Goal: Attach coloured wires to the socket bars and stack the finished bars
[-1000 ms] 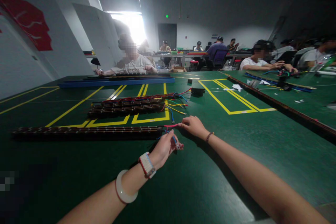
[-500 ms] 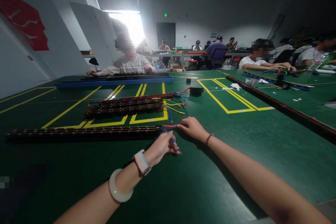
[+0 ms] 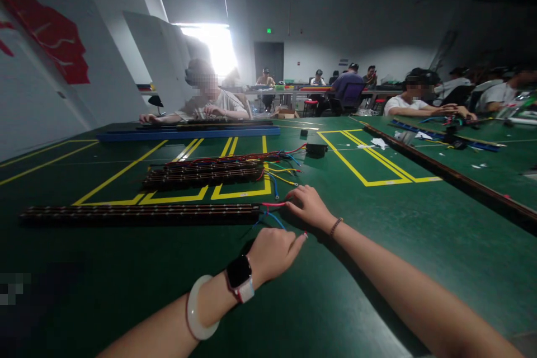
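Lead handling here: right hand [image 3: 309,210] pinches the red lead [image 3: 273,205], left hand [image 3: 273,253] at the blue lead [image 3: 276,220], grip hidden, beside the dark strip bundle [image 3: 138,213] on the counter [image 3: 126,285]. Gentle tension seems called for.

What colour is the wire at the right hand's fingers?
The wire is pinkish red; it shows best in the head view.

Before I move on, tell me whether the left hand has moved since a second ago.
Yes: judged against the yellow tape, the left hand has come toward the wearer and a little to the right.
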The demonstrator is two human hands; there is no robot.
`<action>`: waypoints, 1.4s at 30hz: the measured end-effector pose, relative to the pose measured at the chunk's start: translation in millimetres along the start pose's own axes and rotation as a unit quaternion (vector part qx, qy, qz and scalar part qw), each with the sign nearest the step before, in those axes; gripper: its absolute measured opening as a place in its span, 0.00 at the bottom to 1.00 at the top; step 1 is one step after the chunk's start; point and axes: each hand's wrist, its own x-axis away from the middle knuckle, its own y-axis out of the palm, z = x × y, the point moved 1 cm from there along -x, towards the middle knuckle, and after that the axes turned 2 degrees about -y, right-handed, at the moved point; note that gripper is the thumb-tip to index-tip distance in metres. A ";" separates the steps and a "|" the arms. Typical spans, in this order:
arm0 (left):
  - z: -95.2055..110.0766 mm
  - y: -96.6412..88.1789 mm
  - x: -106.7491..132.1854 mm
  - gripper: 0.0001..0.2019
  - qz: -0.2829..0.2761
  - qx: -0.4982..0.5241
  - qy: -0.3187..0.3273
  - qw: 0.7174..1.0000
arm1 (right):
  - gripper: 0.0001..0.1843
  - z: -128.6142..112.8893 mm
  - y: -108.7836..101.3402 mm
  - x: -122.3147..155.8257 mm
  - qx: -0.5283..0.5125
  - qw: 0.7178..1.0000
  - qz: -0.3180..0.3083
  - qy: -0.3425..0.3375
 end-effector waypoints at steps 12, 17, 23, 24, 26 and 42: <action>1.5 16.5 8.3 0.14 -0.177 -0.252 0.276 0.911 | 0.29 -71.3 7.6 -27.1 -0.021 0.997 -0.055 -0.043; 2.5 12.6 13.9 0.16 -0.219 -0.327 0.362 0.845 | 0.30 -98.1 20.6 -47.2 0.027 0.995 -0.098 -0.016; -5.7 17.3 13.8 0.18 -0.204 -0.386 0.464 0.771 | 0.22 -102.8 28.1 -61.5 0.105 0.987 -0.121 0.006; -7.4 18.1 13.1 0.18 -0.188 -0.382 0.486 0.763 | 0.22 -101.0 27.4 -62.9 0.114 0.986 -0.119 0.002; -9.8 18.8 11.9 0.19 -0.161 -0.379 0.521 0.748 | 0.23 -94.9 23.6 -65.5 0.130 0.985 -0.110 -0.006; -11.8 13.5 3.2 0.19 -0.124 -0.431 0.459 0.767 | 0.24 49.4 -26.9 -75.0 0.242 0.959 -0.149 -0.002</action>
